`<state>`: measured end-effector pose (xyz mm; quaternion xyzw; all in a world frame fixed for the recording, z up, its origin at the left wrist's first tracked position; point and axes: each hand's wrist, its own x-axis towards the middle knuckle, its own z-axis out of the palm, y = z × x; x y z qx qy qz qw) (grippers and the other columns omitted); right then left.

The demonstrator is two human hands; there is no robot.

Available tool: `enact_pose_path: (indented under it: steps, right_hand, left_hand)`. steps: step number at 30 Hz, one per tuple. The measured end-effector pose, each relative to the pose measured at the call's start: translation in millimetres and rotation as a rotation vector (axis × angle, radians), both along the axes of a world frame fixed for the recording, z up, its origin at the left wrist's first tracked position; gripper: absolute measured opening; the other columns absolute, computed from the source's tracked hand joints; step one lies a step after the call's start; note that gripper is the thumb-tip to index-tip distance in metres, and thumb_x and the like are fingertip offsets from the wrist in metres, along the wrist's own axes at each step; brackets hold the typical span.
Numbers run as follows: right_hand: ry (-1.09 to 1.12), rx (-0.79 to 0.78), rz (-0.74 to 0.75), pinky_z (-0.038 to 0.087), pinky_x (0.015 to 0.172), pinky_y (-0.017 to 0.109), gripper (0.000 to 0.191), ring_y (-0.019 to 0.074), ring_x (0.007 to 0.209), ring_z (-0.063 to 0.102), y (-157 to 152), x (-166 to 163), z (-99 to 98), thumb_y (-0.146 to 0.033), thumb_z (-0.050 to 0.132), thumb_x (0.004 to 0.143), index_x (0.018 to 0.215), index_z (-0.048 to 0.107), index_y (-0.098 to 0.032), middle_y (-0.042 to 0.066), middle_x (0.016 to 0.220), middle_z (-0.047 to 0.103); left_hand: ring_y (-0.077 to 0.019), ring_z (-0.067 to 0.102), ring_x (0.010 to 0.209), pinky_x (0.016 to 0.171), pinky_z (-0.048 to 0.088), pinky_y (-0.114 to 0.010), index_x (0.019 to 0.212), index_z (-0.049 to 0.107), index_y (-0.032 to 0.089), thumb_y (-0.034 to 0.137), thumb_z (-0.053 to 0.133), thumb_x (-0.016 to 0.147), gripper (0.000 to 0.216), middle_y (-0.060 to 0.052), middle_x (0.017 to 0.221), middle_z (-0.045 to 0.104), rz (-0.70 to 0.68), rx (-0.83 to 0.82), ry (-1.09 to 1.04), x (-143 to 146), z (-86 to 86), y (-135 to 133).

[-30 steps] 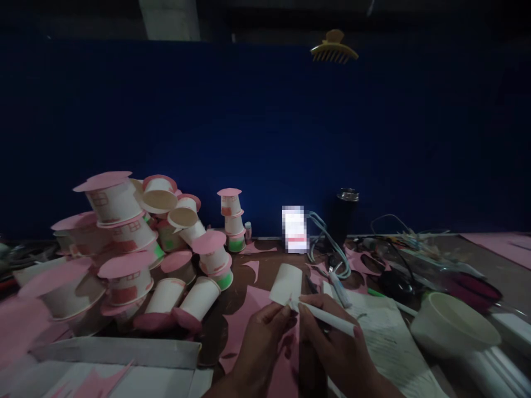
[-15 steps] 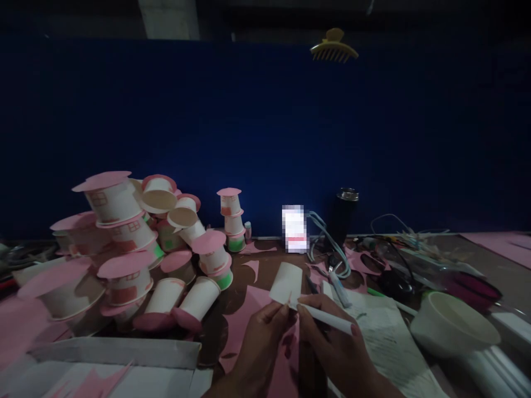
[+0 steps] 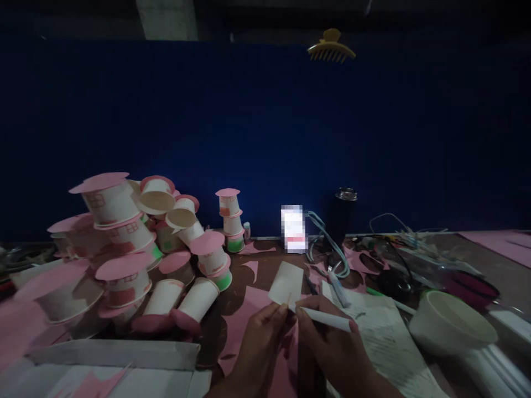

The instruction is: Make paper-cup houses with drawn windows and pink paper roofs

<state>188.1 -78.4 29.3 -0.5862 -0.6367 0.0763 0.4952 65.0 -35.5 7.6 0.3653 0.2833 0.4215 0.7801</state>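
My left hand (image 3: 262, 340) pinches the near edge of a plain white paper cup (image 3: 287, 281), which lies tilted with its side facing up. Between the fingers of my right hand (image 3: 337, 349) is a white marker pen (image 3: 327, 319) with a pink end. Its tip points left and sits at the cup's near edge, close to my left fingertips; I cannot tell whether it touches. A thin pale line shows on the cup near the tip. Beneath both hands lies a cut sheet of pink paper (image 3: 233, 331). Printed paper (image 3: 388, 337) is beside my right hand.
Stacked paper cups (image 3: 118, 207) with pink discs crowd the left, near a white box (image 3: 116, 354). Behind stand a small cup tower (image 3: 233, 225), a lit phone (image 3: 293, 228) and a dark bottle (image 3: 342, 218). An off-white bowl (image 3: 452, 320) sits at right.
The view has shifted very slightly. Both hands keep the same grip on the cup and the marker, with hardly any visible movement.
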Motion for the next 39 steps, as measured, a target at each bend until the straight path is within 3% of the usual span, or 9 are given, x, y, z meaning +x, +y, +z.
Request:
enact_pose_path:
  steps: [4,7,11,15,21,39]
  right_hand:
    - [-0.001,0.001,0.018,0.052,0.062,0.025,0.011,0.0155,0.068,0.067,-1,-1,0.6,-0.027,0.053,0.088,0.082,0.061,-0.021,0.0,0.074,0.068]
    - [-0.017,0.058,0.03,0.052,0.061,0.024,0.008,0.015,0.068,0.066,-2,-1,-0.7,-0.025,0.054,0.087,0.085,0.061,-0.021,0.001,0.074,0.068]
    - [0.045,0.11,-0.019,0.053,0.059,0.023,0.009,0.0148,0.066,0.065,-2,4,-1.8,-0.026,0.055,0.087,0.091,0.062,-0.022,0.001,0.076,0.068]
    - [0.094,0.078,-0.047,0.053,0.056,0.024,0.011,0.015,0.061,0.065,-1,6,-0.5,-0.029,0.056,0.087,0.09,0.063,-0.022,0.001,0.074,0.068]
    - [0.094,0.079,-0.046,0.054,0.056,0.025,0.013,0.0169,0.064,0.067,-1,2,2.1,-0.031,0.056,0.087,0.089,0.064,-0.02,0.003,0.076,0.07]
    - [0.027,0.109,-0.061,0.054,0.06,0.025,0.011,0.0162,0.067,0.067,0,2,1.0,-0.028,0.056,0.087,0.09,0.064,-0.021,0.002,0.077,0.069]
  left_hand:
    - [-0.0101,0.047,0.056,0.052,0.034,-0.021,0.072,0.065,0.013,0.043,0.07,0.073,0.03,0.0,0.063,0.054,0.012,-0.061,-0.033,1,1.5,-1]
    - [-0.0124,0.055,0.065,0.06,0.041,-0.022,0.077,0.066,0.014,0.038,0.071,0.072,0.025,-0.003,0.072,0.061,0.062,-0.19,-0.051,2,1.1,0]
    - [-0.0149,0.06,0.07,0.059,0.044,-0.024,0.08,0.067,0.013,0.033,0.07,0.073,0.022,-0.006,0.08,0.066,0.136,-0.283,-0.099,2,-3.3,3]
    - [-0.0147,0.06,0.066,0.055,0.043,-0.024,0.079,0.066,0.012,0.036,0.071,0.072,0.025,-0.006,0.077,0.065,0.15,-0.272,-0.069,3,-7.6,5]
    - [-0.0121,0.052,0.057,0.042,0.031,-0.021,0.077,0.061,0.012,0.046,0.063,0.077,0.033,-0.002,0.068,0.055,0.058,-0.117,-0.084,3,-6.9,3]
    - [-0.0131,0.055,0.062,0.05,0.033,-0.022,0.08,0.065,0.013,0.043,0.067,0.074,0.031,-0.003,0.068,0.059,0.024,-0.18,-0.07,2,2.1,-1]
